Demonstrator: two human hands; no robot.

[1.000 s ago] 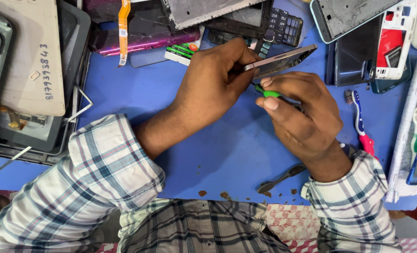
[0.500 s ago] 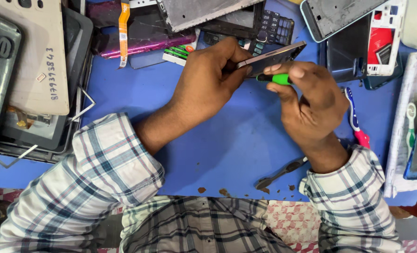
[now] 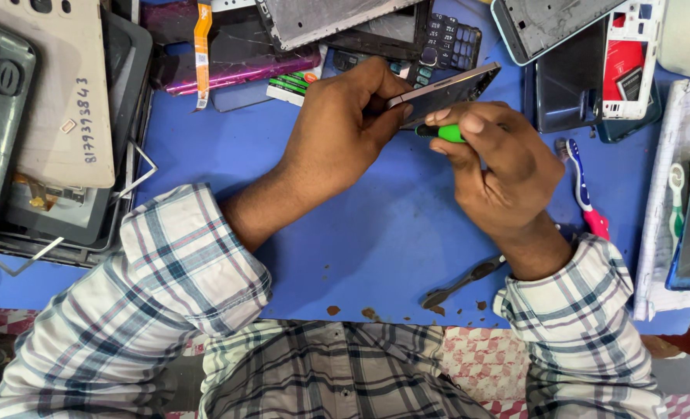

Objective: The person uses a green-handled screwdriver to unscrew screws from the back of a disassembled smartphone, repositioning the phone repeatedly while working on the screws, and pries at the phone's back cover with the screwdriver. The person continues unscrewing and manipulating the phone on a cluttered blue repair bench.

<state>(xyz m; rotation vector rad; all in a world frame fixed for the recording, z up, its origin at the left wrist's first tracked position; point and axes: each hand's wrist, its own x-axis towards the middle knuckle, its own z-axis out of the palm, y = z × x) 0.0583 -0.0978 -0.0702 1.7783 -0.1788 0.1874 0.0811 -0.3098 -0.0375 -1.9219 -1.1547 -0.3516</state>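
While closed, fingers (image 3: 438,116) around green-handled tool (image 3: 442,133)

A single head-worn camera looks almost straight down from close above the blue bench (image 3: 376,240), with the left hand (image 3: 345,128) and right hand (image 3: 500,167) near the middle of the frame and the person's checked sleeves along the bottom edge (no second view to overlap with).

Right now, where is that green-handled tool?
In the head view the green-handled tool sits above centre, pinched in the right hand, against the phone that the left hand holds.
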